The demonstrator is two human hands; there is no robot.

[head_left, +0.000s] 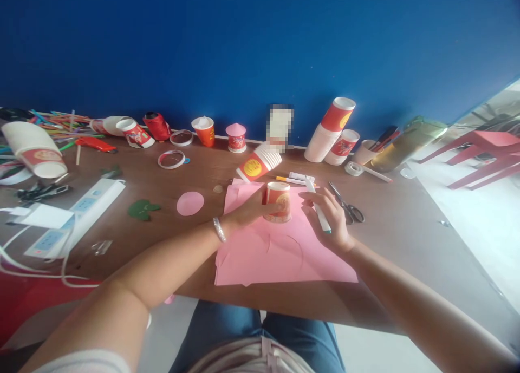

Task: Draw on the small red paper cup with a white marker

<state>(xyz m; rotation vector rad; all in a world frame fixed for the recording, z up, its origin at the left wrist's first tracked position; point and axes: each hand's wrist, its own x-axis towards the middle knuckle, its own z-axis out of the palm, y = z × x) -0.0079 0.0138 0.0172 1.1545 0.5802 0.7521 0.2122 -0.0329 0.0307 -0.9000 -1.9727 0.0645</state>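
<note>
My left hand (255, 206) is closed around a red and white paper cup (278, 193) that stands upside down on a stack of pink paper (260, 264). In my right hand (331, 213) is a white marker (320, 208), its teal end pointing down toward my wrist. The marker is to the right of the cup, apart from it. Curved cut lines show in the pink sheet in front of the cup. A pink paper circle (190, 203) lies on the table left of the stack.
Scissors (346, 204) lie right of my right hand. Behind the paper, nested cups (260, 163) lie tilted and a tall cup stack (323, 143) stands. A pink-roofed cup (236, 138) is near the wall. Left are a power strip (77, 216) and a green cutout (143, 209).
</note>
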